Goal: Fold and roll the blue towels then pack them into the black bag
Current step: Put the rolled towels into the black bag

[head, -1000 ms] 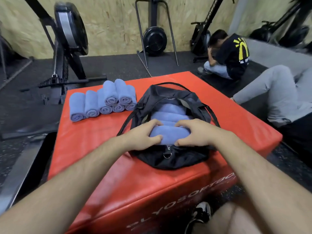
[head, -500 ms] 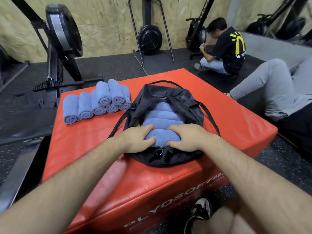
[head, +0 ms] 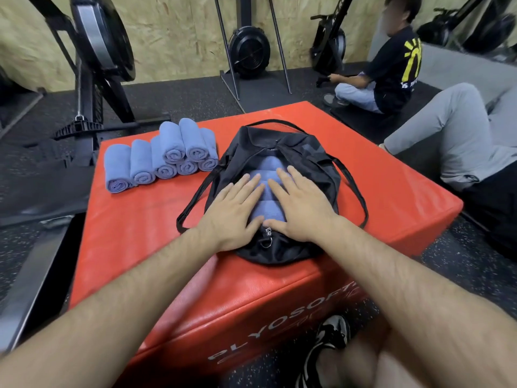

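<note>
On the box (head: pixel 363 175), packed towels (head: pixel 264 189) are pressed into the bag (head: pixel 307 152) by flat, spread left hand (head: pixel 233 208) and right hand (head: pixel 300 205). Packing underway; next, a roll (head: pixel 142 163) must be fetched.

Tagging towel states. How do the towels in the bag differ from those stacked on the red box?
Place: bagged towels sit inside the open black bag; loose towels sit on the red box, left of it.
Contact: left hand and right hand press flat on bagged towels; nothing touches loose towels.
Pose: bagged towels lie crosswise, sides showing; loose towels stack in two tiers, spiral ends toward the camera.
Shared: blue, rolled.
</note>
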The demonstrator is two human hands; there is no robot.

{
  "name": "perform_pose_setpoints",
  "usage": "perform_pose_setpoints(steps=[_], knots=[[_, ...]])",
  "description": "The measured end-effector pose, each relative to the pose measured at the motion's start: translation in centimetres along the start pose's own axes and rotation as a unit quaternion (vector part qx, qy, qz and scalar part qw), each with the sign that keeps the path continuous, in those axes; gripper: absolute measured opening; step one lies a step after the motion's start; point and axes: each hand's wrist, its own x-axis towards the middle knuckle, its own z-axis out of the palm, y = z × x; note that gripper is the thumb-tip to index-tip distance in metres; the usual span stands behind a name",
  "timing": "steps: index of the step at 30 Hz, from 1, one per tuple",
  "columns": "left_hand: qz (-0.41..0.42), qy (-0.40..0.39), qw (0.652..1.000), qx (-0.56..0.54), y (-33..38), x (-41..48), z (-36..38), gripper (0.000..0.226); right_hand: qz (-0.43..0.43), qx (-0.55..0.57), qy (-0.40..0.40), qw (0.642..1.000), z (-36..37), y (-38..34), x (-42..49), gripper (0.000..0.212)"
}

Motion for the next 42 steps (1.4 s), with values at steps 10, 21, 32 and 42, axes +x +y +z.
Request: perform_pose_setpoints(steps=[10, 21, 32, 42], knots=[[-0.039, -0.114, 0.993, 0.004, -0.1, 1.8, 0.8, 0.062, 0.017, 0.110, -0.142, 0.984, 0.5, -0.1, 1.4, 0.078], [-0.146, 0.135, 0.977, -0.069, -5.9, -1.0, -6.0, 0.017, -0.040, 0.099, 0.115, 0.988, -5.3, -8.6, 7.7, 0.031], [-0.335, 0.077, 0.916, -0.206, -18.9, 2.1, -3.9, 0.027, -0.056, 0.144, 0.055, 0.986, -2.4, -15.1, 22.9, 0.031], [-0.464, 0.113, 0.762, -0.437, -23.2, 5.6, -1.4, 0.044, 0.075, 0.299, 0.032, 0.951, -0.7, -15.9, 26.8, 0.030]])
